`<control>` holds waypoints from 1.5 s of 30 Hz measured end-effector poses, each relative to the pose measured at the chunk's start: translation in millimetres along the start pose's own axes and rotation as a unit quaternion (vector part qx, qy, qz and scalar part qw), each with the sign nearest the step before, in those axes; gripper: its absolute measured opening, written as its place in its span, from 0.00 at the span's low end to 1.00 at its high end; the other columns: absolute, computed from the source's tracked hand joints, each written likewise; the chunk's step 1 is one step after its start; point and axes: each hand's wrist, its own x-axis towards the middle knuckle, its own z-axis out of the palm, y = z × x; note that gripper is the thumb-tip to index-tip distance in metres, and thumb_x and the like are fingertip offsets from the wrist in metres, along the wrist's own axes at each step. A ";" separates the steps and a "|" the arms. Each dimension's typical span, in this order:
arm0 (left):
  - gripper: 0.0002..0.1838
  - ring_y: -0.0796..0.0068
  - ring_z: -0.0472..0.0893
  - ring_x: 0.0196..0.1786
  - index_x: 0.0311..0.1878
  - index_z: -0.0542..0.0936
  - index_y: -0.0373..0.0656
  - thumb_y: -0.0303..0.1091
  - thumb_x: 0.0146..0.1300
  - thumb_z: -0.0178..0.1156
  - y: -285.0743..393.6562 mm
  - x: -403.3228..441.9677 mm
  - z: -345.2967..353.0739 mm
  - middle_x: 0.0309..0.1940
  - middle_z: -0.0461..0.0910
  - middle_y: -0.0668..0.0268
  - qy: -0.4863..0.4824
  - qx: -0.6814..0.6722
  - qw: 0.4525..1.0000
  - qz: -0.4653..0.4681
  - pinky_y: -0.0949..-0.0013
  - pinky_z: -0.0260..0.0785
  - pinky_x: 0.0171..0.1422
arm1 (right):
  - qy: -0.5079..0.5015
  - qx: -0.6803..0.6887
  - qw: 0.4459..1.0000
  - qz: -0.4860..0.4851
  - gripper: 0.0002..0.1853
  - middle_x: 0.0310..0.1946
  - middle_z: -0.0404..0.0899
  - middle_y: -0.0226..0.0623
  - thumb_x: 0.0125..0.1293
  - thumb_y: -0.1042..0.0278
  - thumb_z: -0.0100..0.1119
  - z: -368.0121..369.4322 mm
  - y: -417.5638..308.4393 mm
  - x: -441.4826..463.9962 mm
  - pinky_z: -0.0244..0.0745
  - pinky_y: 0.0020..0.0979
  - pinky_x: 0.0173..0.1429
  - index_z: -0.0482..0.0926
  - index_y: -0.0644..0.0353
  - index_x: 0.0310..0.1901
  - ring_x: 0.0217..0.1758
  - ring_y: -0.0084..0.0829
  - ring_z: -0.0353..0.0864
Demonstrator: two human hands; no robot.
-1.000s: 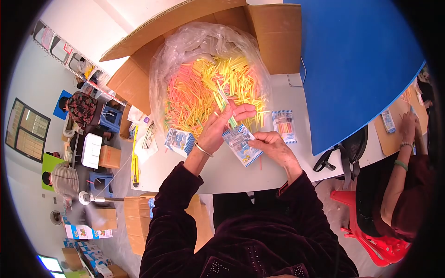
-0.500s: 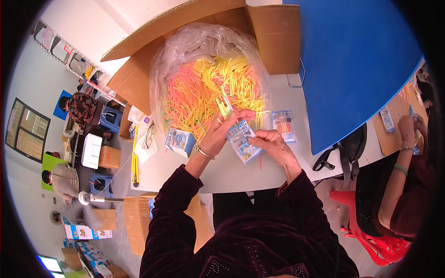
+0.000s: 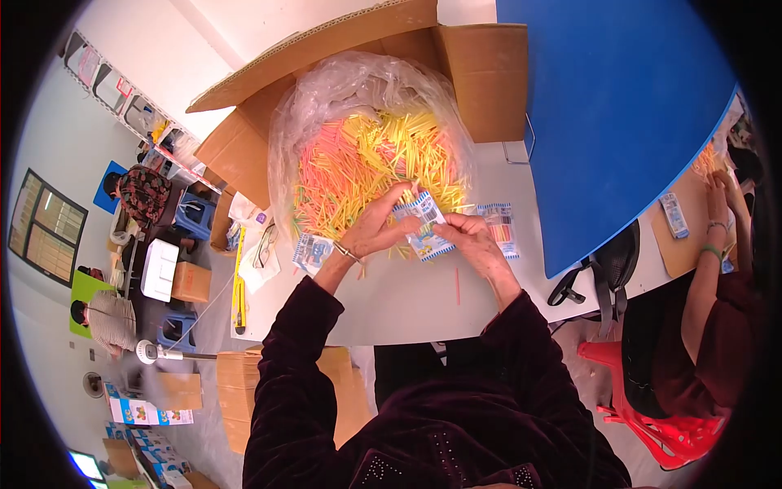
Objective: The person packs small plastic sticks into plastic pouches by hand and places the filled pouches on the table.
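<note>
Between my hands, over the near edge of the pile, is a small blue-and-white printed packet (image 3: 423, 213). My left hand (image 3: 376, 227) grips its left side, with the thumb across the front. The thumb and fingers of my right hand (image 3: 479, 244) pinch its lower right side. Behind my hands, thin pink and yellow sticks (image 3: 338, 159) are heaped in a clear plastic bag (image 3: 285, 134). One similar packet (image 3: 307, 253) lies beside my left wrist, partly covered. Another packet (image 3: 507, 232), with coloured sticks showing, is right of my right hand.
A cardboard box (image 3: 481, 81) stands around the bag. Glasses (image 3: 265, 246) and a yellow cutter (image 3: 239, 306) lie at left on the white table (image 3: 391, 314). A blue panel (image 3: 611, 122) and black bag (image 3: 619, 261) are at right, near another person's arm (image 3: 707, 269).
The loose sticks seen in my left hand earlier no longer show there. The packet now stands more upright, and my left hand has shifted across its front. A pink stick on the table is more exposed.
</note>
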 end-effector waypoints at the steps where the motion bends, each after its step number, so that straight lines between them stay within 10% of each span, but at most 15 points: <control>1: 0.33 0.61 0.70 0.62 0.62 0.62 0.37 0.44 0.60 0.61 0.4 0.8 -1.7 0.59 0.70 0.54 0.001 0.000 1.000 0.001 0.61 0.61 0.65 | -0.001 0.007 1.000 -0.008 0.12 0.32 0.80 0.26 0.64 0.67 0.58 -0.5 1.7 2.1 0.69 0.19 0.42 0.80 0.65 0.44 0.35 0.14 0.73; 4: 0.36 0.60 0.69 0.63 0.64 0.62 0.38 0.41 0.55 0.65 2.3 2.6 -4.2 0.61 0.68 0.53 0.030 0.205 0.978 0.032 0.62 0.61 0.65 | 0.000 0.005 1.000 -0.022 0.11 0.33 0.80 0.25 0.64 0.68 0.57 -3.4 3.9 5.3 0.68 0.19 0.44 0.80 0.64 0.45 0.36 0.14 0.73; 15: 0.16 0.61 0.75 0.55 0.50 0.76 0.36 0.30 0.58 0.61 7.8 10.3 9.4 0.52 0.74 0.56 0.110 0.078 0.982 0.133 0.65 0.68 0.59 | 0.003 0.045 0.998 -0.033 0.11 0.34 0.80 0.26 0.65 0.71 0.57 -4.3 4.0 4.6 0.68 0.18 0.45 0.80 0.65 0.46 0.37 0.14 0.73; 27: 0.23 0.77 0.74 0.51 0.57 0.65 0.42 0.19 0.59 0.58 20.3 -1.5 22.1 0.51 0.73 0.66 0.100 -0.226 0.968 0.031 0.73 0.68 0.55 | -0.039 0.053 0.998 0.011 0.14 0.38 0.80 0.26 0.64 0.68 0.57 -2.8 -9.9 -12.9 0.69 0.20 0.46 0.78 0.64 0.49 0.39 0.15 0.74; 37: 0.21 0.82 0.74 0.50 0.56 0.65 0.40 0.20 0.60 0.58 34.3 -10.0 38.0 0.51 0.73 0.68 0.112 -0.212 0.971 -0.006 0.76 0.69 0.53 | -0.027 0.034 0.999 -0.025 0.11 0.33 0.79 0.25 0.63 0.68 0.58 -2.9 -5.3 -29.1 0.68 0.19 0.43 0.80 0.63 0.44 0.36 0.13 0.73; 45: 0.17 0.75 0.77 0.32 0.48 0.66 0.42 0.25 0.59 0.60 10.1 -38.4 86.0 0.34 0.74 0.66 0.108 -0.092 0.990 -0.023 0.73 0.72 0.33 | 0.054 0.044 0.996 -0.059 0.11 0.37 0.82 0.30 0.62 0.71 0.59 -29.8 -13.1 -40.0 0.70 0.22 0.46 0.80 0.64 0.45 0.37 0.16 0.75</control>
